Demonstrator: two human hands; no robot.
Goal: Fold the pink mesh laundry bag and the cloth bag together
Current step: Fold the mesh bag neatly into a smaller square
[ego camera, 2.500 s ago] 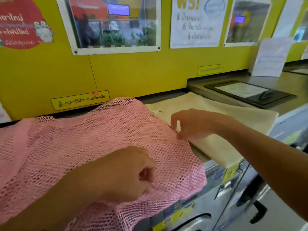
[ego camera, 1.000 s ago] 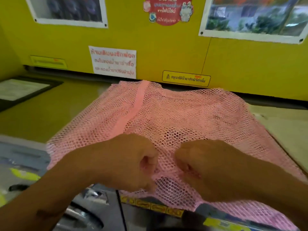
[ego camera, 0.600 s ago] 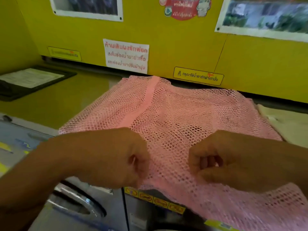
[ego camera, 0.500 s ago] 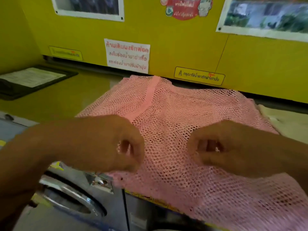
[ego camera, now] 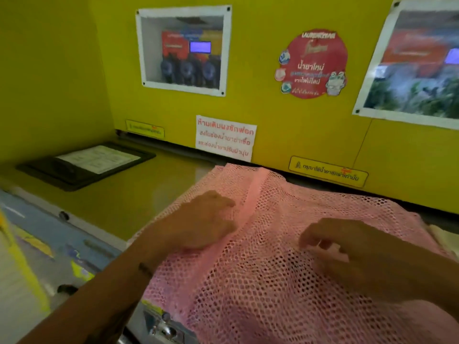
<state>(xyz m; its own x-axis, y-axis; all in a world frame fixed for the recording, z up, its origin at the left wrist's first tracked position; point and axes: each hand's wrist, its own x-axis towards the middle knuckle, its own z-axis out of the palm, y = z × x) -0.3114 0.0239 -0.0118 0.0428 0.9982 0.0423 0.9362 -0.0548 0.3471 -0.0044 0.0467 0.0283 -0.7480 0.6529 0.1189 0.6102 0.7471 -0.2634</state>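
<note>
The pink mesh laundry bag is spread over the top of the washing machines, its far edge lying near the yellow back wall and its near edge hanging over the front; a solid pink band runs through the netting toward the wall. The left hand is laid on the mesh beside that band, fingers loosely extended and pressed down, nothing being gripped; the right hand is curled on the mesh, and whether a pinch of netting is held cannot be told. Only a pale sliver of the cloth bag is seen at the right, partly covered by the mesh. The netting could be snagged on fingertips and bunched if it is dragged rather than lifted; the overhanging portion could be pulled off the front by its own weight; the two bags could be misaligned if the cloth bag is left off to one side.
</note>
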